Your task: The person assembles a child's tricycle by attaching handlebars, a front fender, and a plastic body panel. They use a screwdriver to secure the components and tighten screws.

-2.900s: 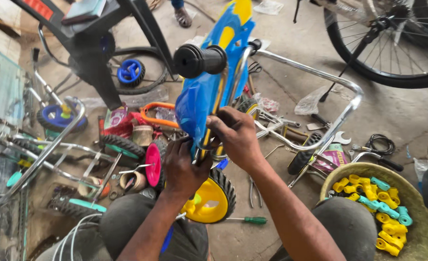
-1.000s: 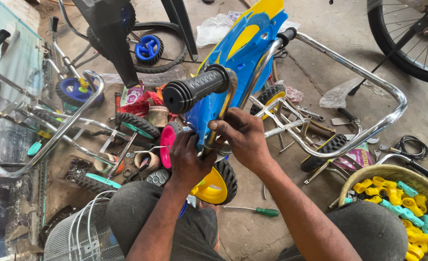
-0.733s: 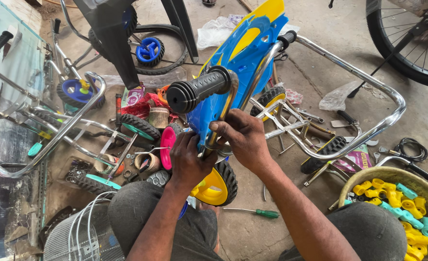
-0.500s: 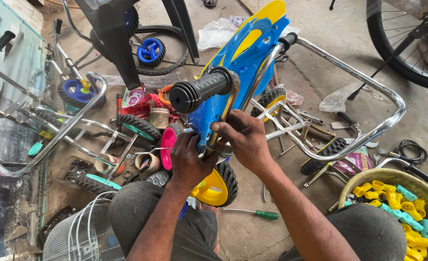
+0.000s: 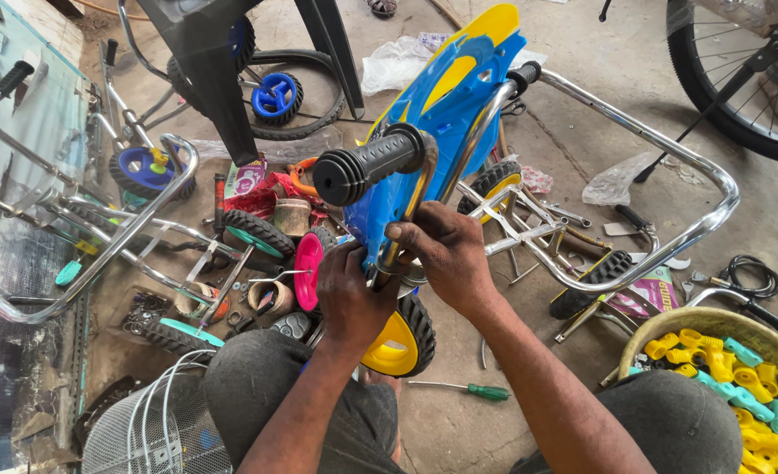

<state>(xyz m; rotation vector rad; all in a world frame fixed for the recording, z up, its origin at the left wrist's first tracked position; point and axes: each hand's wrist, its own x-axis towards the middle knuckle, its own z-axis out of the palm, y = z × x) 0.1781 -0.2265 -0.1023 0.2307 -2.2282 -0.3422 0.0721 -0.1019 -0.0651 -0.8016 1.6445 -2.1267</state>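
A blue and yellow child's tricycle body (image 5: 446, 105) leans toward me between my knees. Its chrome handlebar (image 5: 424, 184) ends in a black ribbed grip (image 5: 367, 165). My right hand (image 5: 446, 254) wraps around the chrome stem just under the blue panel. My left hand (image 5: 349, 298) grips the lower part of the same stem, beside the right hand. Under both hands sits a yellow wheel with a black tyre (image 5: 402, 338). What the fingers pinch at the stem is hidden.
Chrome frames (image 5: 99, 237) and small wheels (image 5: 147, 171) lie at the left. A curved chrome tube (image 5: 670, 237) runs at the right. A green-handled screwdriver (image 5: 472, 391) lies on the floor. A basket (image 5: 670, 325) holds yellow and teal plastic parts. A wire basket (image 5: 156, 430) sits at lower left.
The view has shifted slightly and the tricycle sits a little more upright. Both hands stay on the stem, working at the same spot.
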